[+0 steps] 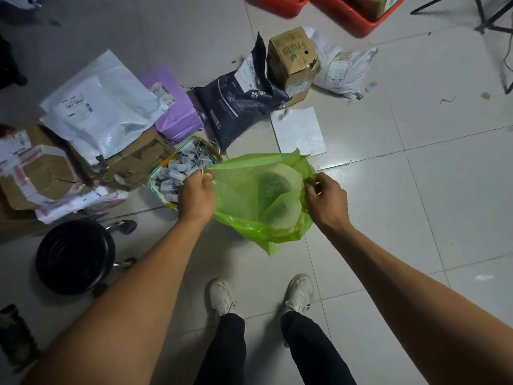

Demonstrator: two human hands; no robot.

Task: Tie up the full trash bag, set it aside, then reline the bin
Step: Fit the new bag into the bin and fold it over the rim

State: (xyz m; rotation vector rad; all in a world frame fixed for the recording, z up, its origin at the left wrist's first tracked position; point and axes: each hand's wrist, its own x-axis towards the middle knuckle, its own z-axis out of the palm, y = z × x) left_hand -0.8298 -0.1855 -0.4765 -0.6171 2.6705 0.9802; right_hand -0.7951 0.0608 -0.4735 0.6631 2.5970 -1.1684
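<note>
A translucent green trash bag hangs spread open between my hands above the tiled floor. My left hand pinches the bag's left rim. My right hand pinches the right rim. Through the green film a pale round bin shows underneath, its dark inside visible. The bag's bottom corner droops toward my shoes. A full bag with a green rim, packed with small grey items, stands on the floor just left of my left hand.
Parcels and cardboard boxes crowd the floor at left and back. A brown fruit box and a dark pouch lie behind. A black rolling stool is at lower left. Red crates stand far back.
</note>
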